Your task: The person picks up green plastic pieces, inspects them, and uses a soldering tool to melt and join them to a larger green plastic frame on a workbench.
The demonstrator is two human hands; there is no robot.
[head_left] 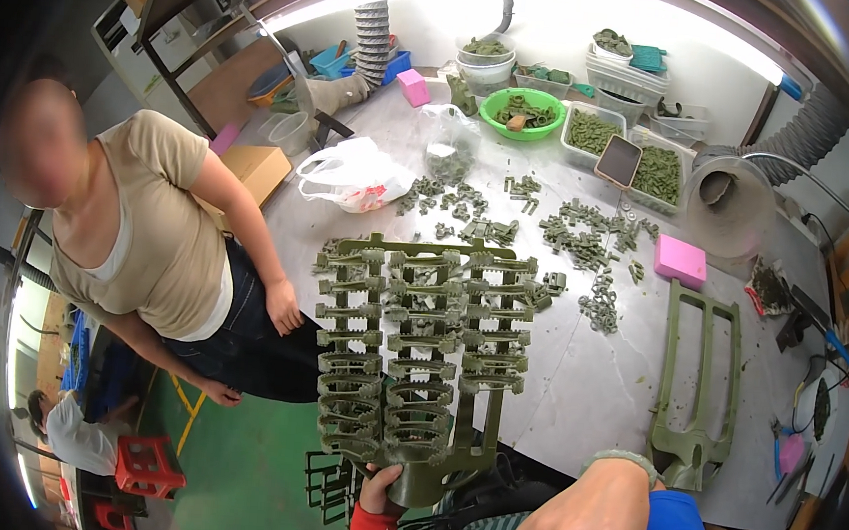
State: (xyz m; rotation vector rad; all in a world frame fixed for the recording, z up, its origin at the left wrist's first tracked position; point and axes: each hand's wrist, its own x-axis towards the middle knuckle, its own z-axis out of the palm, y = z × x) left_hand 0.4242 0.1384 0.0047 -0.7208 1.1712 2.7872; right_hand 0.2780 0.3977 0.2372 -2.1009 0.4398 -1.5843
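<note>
Left fingers (385, 477) gripping the handle plate (419, 483) of our loaded olive-green rack (464, 425); right hand (584, 522) cut off below, so its grip we can't tell.
Rack rises just ahead of the left fingers; we'd judge it best held steady and level, sparing the ribbed pieces (424, 344) seated on it. Well beyond those fingers, across the worktop (558, 402), we note a bright green bowl (522, 133), two clear tubs (580, 159) and a white bucket (485, 75), all holding olive parts.
</note>
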